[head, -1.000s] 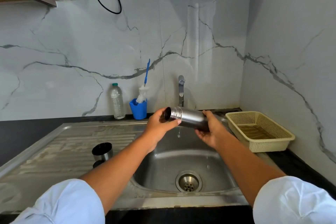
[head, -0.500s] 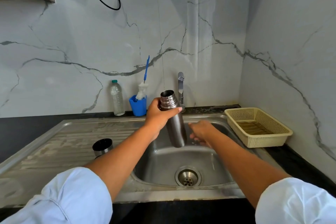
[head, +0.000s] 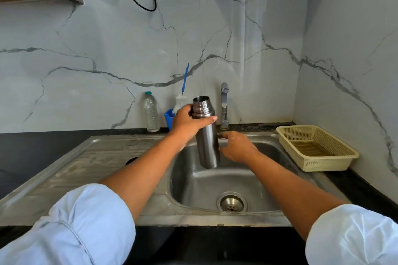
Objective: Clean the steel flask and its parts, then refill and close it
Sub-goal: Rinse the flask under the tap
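Flask (head: 206, 135), tipped sideways a second ago, is upright again: my left hand (head: 187, 122) clamped round its neck, my right hand (head: 237, 146) beside its lower body, grip unclear. Rinse water drained, I judge.

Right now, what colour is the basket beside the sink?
Pale cream basket, clearest in the head view.

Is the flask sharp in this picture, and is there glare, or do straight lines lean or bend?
Head view: the flask in the left hand is sharp, without motion blur. Head view: a pale upright glare band lies on the marble wall right of the tap. Head view: the wide lens makes the wall corner lean and enlarges the sleeves; shadows are faint.
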`<state>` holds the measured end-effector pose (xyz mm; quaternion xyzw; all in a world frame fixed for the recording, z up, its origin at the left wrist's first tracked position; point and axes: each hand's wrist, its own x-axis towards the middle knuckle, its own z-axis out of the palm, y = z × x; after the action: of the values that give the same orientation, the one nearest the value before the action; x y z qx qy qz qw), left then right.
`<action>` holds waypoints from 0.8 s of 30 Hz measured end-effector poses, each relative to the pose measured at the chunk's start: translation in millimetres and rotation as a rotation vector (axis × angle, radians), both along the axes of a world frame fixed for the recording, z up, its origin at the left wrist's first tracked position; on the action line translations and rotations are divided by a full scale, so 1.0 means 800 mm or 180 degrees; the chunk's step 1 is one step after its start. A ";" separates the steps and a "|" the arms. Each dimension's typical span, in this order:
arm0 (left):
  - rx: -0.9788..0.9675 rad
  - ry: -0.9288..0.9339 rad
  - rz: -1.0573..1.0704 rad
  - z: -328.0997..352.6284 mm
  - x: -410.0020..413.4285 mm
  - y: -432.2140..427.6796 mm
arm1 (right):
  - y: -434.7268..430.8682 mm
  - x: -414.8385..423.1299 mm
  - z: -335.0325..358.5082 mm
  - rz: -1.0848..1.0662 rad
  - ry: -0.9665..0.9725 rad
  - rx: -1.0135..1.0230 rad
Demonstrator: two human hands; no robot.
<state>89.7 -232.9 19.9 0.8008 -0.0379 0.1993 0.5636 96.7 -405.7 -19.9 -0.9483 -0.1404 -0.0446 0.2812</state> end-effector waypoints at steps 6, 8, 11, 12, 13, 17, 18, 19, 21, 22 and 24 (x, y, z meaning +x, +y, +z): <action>-0.0087 -0.0467 0.0283 0.068 -0.037 0.072 | 0.057 -0.012 0.031 0.0611 -0.0117 0.0545; -0.0033 -0.0589 0.0450 0.090 -0.055 0.106 | 0.090 -0.017 0.038 0.0819 -0.0098 0.0650; -0.0016 -0.0707 0.0656 0.108 -0.083 0.158 | 0.140 -0.026 0.042 0.1047 -0.0204 0.0562; -0.0022 -0.0726 0.0732 0.110 -0.094 0.177 | 0.156 -0.031 0.042 0.1116 -0.0231 0.0522; -0.0025 -0.0741 0.0812 0.111 -0.104 0.195 | 0.172 -0.035 0.040 0.1182 -0.0247 0.0508; 0.0000 -0.0622 0.1150 0.091 -0.138 0.262 | 0.220 -0.048 0.028 0.1418 -0.0079 0.0219; 0.0010 -0.0564 0.1204 0.082 -0.145 0.275 | 0.228 -0.050 0.024 0.1458 -0.0055 0.0093; 0.0026 -0.0506 0.1247 0.072 -0.151 0.285 | 0.235 -0.052 0.020 0.1496 -0.0062 -0.0020; 0.0085 -0.0395 0.1370 0.050 -0.160 0.304 | 0.245 -0.060 0.014 0.1586 -0.0071 -0.0205; 0.0106 -0.0341 0.1441 0.039 -0.163 0.312 | 0.248 -0.063 0.012 0.1616 -0.0072 -0.0301; 0.0109 -0.0267 0.1527 0.021 -0.167 0.324 | 0.251 -0.070 0.009 0.1646 -0.0058 -0.0485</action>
<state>-43.8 26.6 36.8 0.7873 0.1267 0.3598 0.4844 41.0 -204.8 -12.7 -0.8989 -0.3833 0.0308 0.2098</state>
